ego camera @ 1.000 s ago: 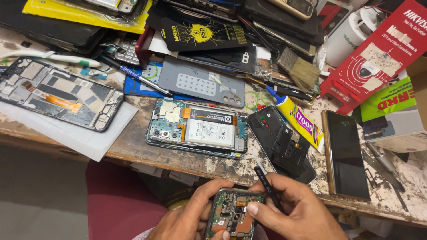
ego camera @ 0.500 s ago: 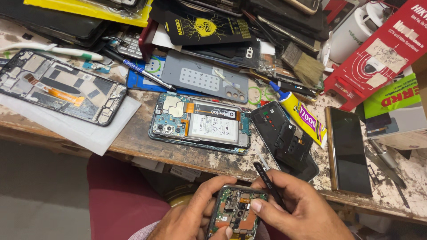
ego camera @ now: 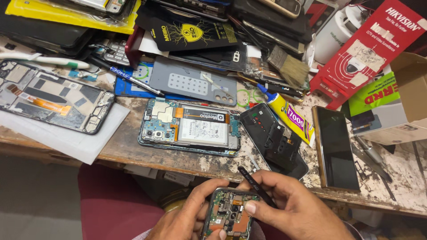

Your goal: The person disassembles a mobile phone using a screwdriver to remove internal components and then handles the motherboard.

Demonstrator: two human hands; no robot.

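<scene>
My left hand (ego camera: 187,218) holds an opened phone (ego camera: 231,213) with its circuit board exposed, low in the head view, below the bench edge. My right hand (ego camera: 293,209) steadies the phone's right side with the thumb and grips a thin black pry tool (ego camera: 257,186) that points up and to the left. On the bench just above lies a second opened phone (ego camera: 191,126) showing its battery. Beside it rests a black back cover (ego camera: 275,140).
A stripped phone frame (ego camera: 49,95) lies on white paper at left. A yellow glue tube (ego camera: 289,116), a dark intact phone (ego camera: 334,149), a brush (ego camera: 289,69), a red box (ego camera: 369,53) and a grey mat (ego camera: 195,82) crowd the worn wooden bench (ego camera: 133,151).
The view has shifted slightly, so the bench items sit a little lower and to the right. My hands keep hold of the phone and the tool, with the fingers adjusted only slightly.
</scene>
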